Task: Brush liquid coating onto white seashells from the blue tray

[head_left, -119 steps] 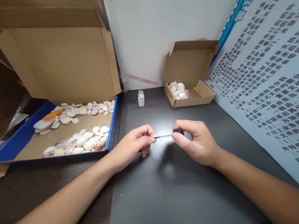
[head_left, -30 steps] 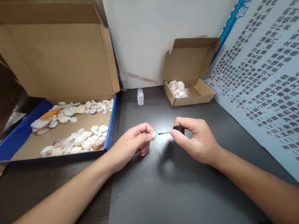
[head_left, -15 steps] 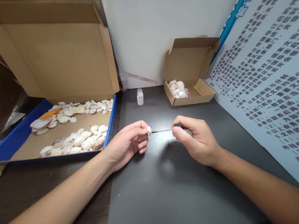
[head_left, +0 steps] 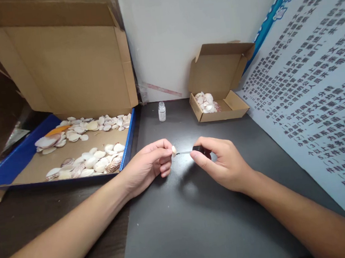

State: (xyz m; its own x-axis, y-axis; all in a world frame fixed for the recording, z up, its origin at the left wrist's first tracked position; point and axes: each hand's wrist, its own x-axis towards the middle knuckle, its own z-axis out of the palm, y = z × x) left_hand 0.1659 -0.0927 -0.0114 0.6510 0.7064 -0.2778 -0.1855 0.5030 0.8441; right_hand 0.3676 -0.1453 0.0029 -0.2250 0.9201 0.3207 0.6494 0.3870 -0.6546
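Dark tabletop (head_left: 201, 224) fills the frame; printed poster (head_left: 316, 89) with blue header leans along 3 o'clock side, white wall (head_left: 165, 35) at 12. Big open cardboard box (head_left: 61, 71) at 10 o'clock, lid flap standing up, blue-edged tray part holding many loose shells (head_left: 86, 158) in two rough rows, one orange piece among them at far left. Small open cardboard box (head_left: 219, 107) at 1 o'clock, a pile of pale shells in its left half, lid propped up behind. Left hand (head_left: 147, 166) at centre, slightly toward 9, forearm coming in from 7 o'clock; its fingers (head_left: 163, 156) closed in a pinch on a small white shell (head_left: 173, 150), held just above the tabletop. Right hand (head_left: 222, 165) just beside it toward 3, forearm coming in from 5 o'clock; thumb and fingers closed around the dark cap of a thin brush (head_left: 190, 151), brush stem lying roughly level and pointing toward 9, tip touching the shell. Small clear bottle (head_left: 162, 111) stands upright, uncapped, at 12 o'clock from the hands, well apart from them, between the two boxes and near the wall.
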